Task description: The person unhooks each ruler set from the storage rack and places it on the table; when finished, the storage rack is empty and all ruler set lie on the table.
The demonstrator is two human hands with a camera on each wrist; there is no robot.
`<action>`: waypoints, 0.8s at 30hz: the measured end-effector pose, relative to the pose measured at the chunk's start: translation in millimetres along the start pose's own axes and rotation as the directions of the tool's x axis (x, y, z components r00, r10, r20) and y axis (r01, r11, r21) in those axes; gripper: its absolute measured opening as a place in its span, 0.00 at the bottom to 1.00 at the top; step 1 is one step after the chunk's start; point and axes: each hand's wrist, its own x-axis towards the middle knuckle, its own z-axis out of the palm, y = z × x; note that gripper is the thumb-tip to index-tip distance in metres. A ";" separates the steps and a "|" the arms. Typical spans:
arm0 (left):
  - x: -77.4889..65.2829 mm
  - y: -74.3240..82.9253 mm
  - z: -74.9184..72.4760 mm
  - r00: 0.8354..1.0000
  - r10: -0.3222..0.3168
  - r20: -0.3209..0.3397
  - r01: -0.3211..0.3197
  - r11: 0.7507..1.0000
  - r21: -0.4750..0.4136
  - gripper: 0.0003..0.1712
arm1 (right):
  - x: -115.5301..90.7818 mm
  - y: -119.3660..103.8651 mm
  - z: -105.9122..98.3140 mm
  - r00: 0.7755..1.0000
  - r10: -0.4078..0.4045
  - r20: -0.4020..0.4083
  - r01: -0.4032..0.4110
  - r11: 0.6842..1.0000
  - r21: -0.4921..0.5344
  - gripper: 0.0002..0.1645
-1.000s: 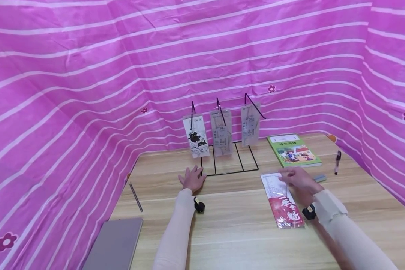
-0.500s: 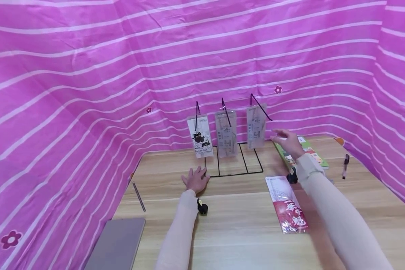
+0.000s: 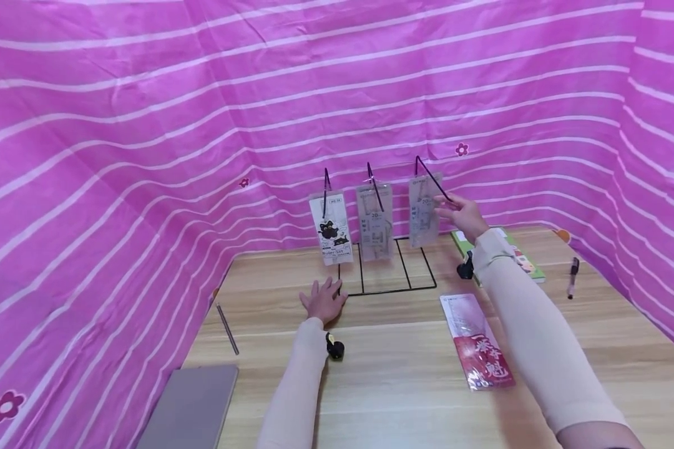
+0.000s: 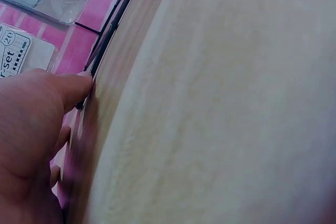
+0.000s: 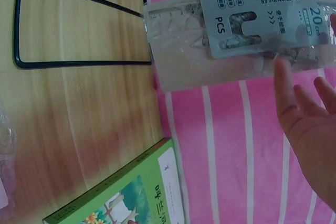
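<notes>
Right hand (image 3: 465, 219): raised, fingers relaxed and a little spread, not closed around anything; its fingertips are at the edge of the right packet (image 3: 421, 218), but whether they press on it, I cannot tell.
Left hand (image 3: 323, 304): open on the table (image 3: 393, 374), fingers apart, thumb against the near left corner of the black wire rack (image 3: 387, 291).
Hooks (image 3: 434, 179): three, and each has one packet.
Hanging packets: three; the right packet and the middle packet (image 3: 375, 227) have greyish cards, the cat packet (image 3: 332, 231) shows black cats.
Lying packet (image 3: 477, 343): one, flat on the table, its nearer half red.
Inside: through clear plastic of the right packet I see ruler marks beside the card.
Around: one green book (image 5: 134, 195), one pen (image 3: 573, 277), one pencil (image 3: 227, 328), one grey board (image 3: 193, 405).
Hard to see: right sleeve (image 3: 530, 318) covers part of the book; the board is cut off below; from the head, small print is blurred.
</notes>
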 end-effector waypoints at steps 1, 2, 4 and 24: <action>-1.5 1.1 0.0 1.000 -0.001 0.002 0.001 1.000 -0.001 0.29 | 0.0 0.2 0.9 1.000 0.005 0.009 -0.005 1.000 0.015 0.31; -2.9 2.1 0.3 1.000 -0.004 0.003 0.004 1.000 -0.002 0.29 | -0.4 -0.1 2.2 1.000 0.015 0.012 -0.016 1.000 0.027 0.31; -4.8 3.1 2.0 1.000 -0.008 -0.002 0.008 1.000 0.000 0.29 | -2.4 -1.3 4.5 0.999 0.029 0.025 -0.030 0.999 0.033 0.31; -0.7 -0.1 0.2 1.000 0.008 -0.002 -0.008 1.000 -0.011 0.29 | -26.6 -28.6 12.8 1.000 -0.016 -0.023 0.015 0.999 -0.045 0.26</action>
